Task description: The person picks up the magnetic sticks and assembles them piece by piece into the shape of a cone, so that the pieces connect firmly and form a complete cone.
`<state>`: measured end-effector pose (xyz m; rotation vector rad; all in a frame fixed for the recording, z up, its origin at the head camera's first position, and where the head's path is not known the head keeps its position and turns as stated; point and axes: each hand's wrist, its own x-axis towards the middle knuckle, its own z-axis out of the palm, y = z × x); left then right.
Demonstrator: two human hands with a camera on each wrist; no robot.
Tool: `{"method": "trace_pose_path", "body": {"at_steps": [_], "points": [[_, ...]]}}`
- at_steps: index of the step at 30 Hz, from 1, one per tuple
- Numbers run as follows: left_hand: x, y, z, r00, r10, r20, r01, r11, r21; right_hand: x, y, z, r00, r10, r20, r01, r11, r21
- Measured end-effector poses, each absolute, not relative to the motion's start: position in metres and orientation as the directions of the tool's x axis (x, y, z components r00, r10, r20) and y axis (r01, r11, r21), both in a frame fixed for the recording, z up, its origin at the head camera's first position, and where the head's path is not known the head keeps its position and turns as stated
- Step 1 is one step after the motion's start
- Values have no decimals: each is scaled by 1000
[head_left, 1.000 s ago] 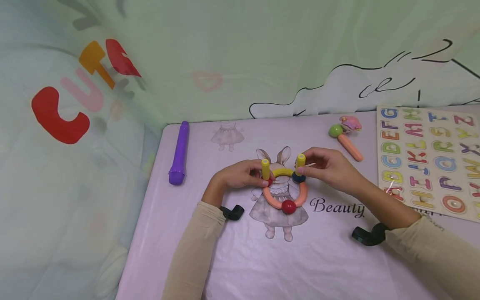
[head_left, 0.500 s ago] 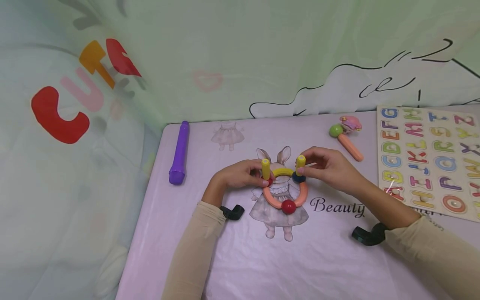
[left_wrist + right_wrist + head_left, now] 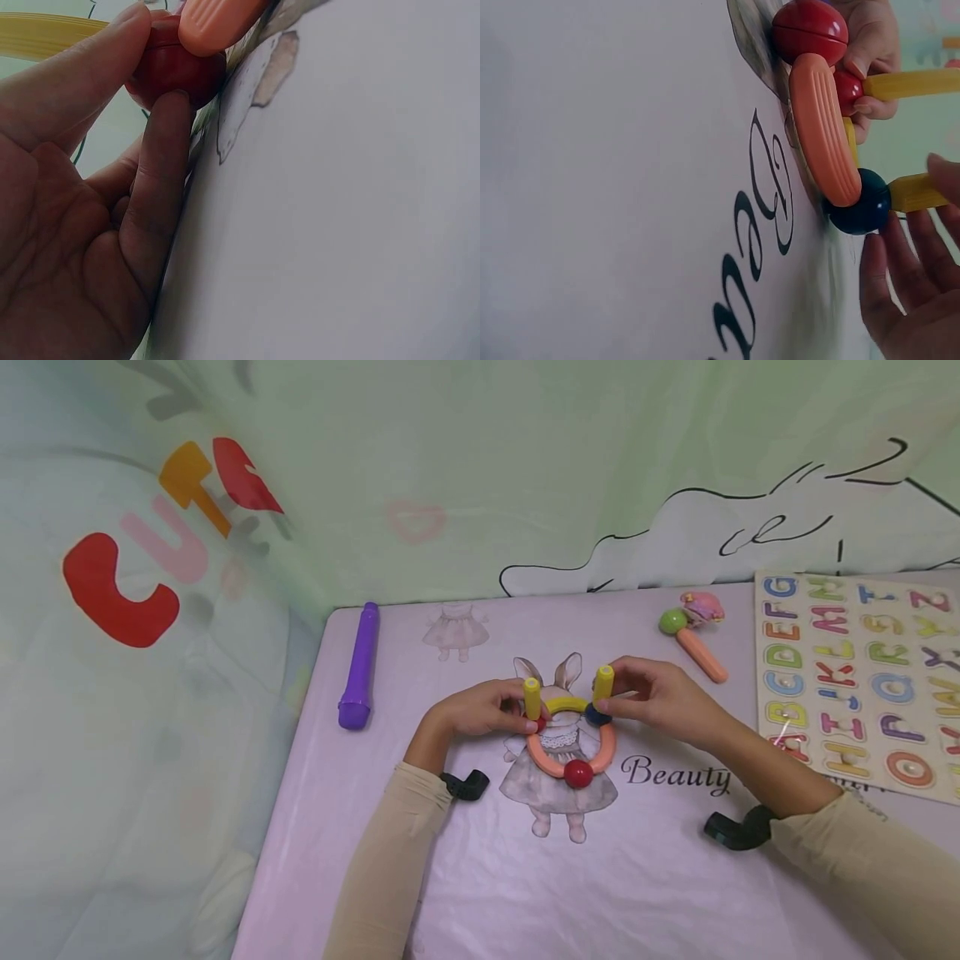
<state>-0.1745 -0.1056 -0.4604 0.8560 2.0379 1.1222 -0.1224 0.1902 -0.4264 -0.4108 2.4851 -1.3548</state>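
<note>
A ring of orange and yellow curved pieces (image 3: 537, 755) joined by balls lies on the table, with a red ball (image 3: 578, 773) at its near side. Two yellow sticks stand up from it. My left hand (image 3: 480, 708) pinches the red ball (image 3: 176, 64) at the ring's left, beneath the left yellow stick (image 3: 532, 697). At the right, my right hand (image 3: 656, 702) holds the other yellow stick (image 3: 603, 683) between thumb and fingers, just above the dark blue ball (image 3: 597, 716). In the right wrist view fingertips also lie against that blue ball (image 3: 861, 202).
A purple microphone-shaped toy (image 3: 360, 668) lies at the table's left. Behind my right hand are an orange stick (image 3: 702, 655), a green ball (image 3: 672, 621) and a pink piece (image 3: 703, 607). An alphabet board (image 3: 862, 681) lies at the right.
The right yellow stick and the fingers of my right hand have shifted very slightly, the stick's top a little higher. My left hand and the ring look unmoved.
</note>
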Motion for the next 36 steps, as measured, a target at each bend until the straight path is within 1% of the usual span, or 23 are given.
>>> {"method": "trace_pose_path", "body": {"at_steps": [7,12,18,30,36], "points": [[-174,-105,-459,-578,781,-237,224,431,874,-124,194,-431,-894,-421,-154,-123,560,-819],[-174,-105,-460,-579,782,-230,226,425,876,-125,195,-432,-893,-424,-149,-138,575,-807],[-174,-105,-460,-579,782,-229,226,424,877,-125,196,-433,-892,-421,-165,-125,580,-805],[-175,-106,-460,-573,789,-222,235,418,878,-126,196,-438,-891,-429,-151,-132,562,-816],[-174,-106,-459,-578,781,-238,221,430,875,-126,196,-439,-894,-423,-148,-129,560,-819]]}}
